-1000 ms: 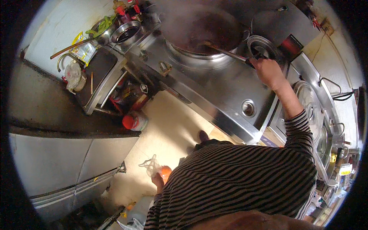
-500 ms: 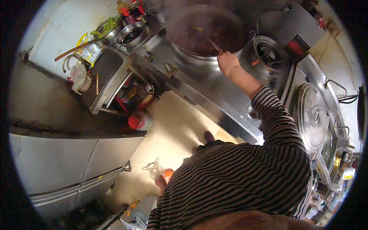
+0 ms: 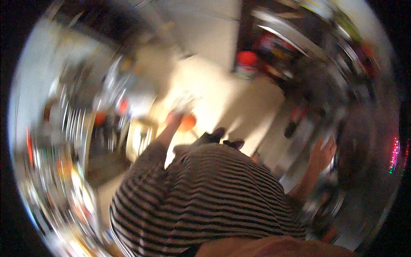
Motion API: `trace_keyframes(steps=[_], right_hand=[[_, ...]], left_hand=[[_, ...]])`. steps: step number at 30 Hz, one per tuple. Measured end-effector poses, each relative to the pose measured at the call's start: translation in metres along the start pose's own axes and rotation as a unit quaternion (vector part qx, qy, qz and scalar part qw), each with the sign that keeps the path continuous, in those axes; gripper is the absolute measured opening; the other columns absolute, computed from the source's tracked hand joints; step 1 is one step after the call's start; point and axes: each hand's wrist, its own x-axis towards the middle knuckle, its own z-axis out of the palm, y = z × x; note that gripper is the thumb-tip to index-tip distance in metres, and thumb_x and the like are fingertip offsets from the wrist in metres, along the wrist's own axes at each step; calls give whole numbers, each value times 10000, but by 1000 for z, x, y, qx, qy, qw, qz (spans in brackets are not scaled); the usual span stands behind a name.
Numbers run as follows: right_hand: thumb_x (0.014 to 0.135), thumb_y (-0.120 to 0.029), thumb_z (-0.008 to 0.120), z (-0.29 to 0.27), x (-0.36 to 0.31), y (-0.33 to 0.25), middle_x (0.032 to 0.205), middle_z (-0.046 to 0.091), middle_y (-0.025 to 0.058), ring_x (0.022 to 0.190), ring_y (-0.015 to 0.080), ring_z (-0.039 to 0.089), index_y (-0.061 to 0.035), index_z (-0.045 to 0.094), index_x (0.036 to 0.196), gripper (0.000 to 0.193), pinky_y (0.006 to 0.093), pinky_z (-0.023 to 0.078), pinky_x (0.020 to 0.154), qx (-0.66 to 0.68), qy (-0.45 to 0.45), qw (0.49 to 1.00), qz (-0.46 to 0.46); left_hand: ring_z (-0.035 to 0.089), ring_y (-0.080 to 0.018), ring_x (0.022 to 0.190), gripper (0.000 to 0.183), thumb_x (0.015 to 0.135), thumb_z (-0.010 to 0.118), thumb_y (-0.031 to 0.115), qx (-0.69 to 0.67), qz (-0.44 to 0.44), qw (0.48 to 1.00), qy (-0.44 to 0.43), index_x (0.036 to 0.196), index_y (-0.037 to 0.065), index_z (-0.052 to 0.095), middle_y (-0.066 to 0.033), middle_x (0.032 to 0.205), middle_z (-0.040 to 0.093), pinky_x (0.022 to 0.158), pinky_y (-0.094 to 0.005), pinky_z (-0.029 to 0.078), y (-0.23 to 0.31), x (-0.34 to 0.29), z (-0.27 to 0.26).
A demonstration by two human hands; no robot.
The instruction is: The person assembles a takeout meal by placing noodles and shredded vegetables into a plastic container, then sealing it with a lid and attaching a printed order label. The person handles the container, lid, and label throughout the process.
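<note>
Strong motion blur runs through the picture. My left hand [image 3: 173,118] is closed on a clear plastic bag [image 3: 186,102], held out over the pale floor. Right beside that hand shows a round orange thing [image 3: 187,123]; whether it lies inside the bag I cannot tell. My right hand [image 3: 324,153] is over at the right, near the metal stove front, with fingers apart and nothing visible in them. The ladle's handle it held earlier is not to be made out.
A red-lidded tub [image 3: 247,65] stands on the floor below a dark shelf unit [image 3: 278,45]. Both my shoes [image 3: 219,132] show on the floor [image 3: 205,90]. Shelves with blurred goods [image 3: 64,162] line the left side. A large dark, smeared area [image 3: 364,141] fills the right.
My view has swung to the left, away from the steaming pot. My right hand has let go of the ladle handle. The bag is still in my left hand.
</note>
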Motion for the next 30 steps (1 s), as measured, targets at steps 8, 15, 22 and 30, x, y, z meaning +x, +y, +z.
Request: trace_keyframes(steps=[8,15,22,30], right_hand=[[856,-196,596,152,-74,-236,1214,553,167,1110,334,524,-59,558,1213,384,422,435,939,21,-352,819,-453],[750,-70,664,122,-207,-516,1391,429,138,1335,305,344,-59,454,1323,610,467,249,1114,195,-270,422,-843],[757,-13,558,106,-385,-663,1078,599,130,1090,335,541,-80,539,1219,468,519,339,1041,284,-221,254,-898],[815,-101,567,94,-580,-723,754,626,66,683,183,611,-84,647,915,129,317,477,590,45,-667,42,-742]], left_hand=[[650,-357,835,428,751,659,440,-179,-88,970,138,1019,107,649,-176,898,674,754,-440,521,-66,-56,-49],[647,-350,748,328,760,656,349,-234,-28,953,189,1000,126,655,-174,849,668,656,-443,518,-160,-118,-88],[630,-363,754,343,716,703,315,-274,-100,930,225,952,72,644,-199,825,656,707,-434,495,-261,-211,-119],[637,-334,902,586,688,725,421,-455,-245,788,335,1160,107,579,-156,986,666,811,-407,492,-355,-354,-81]])
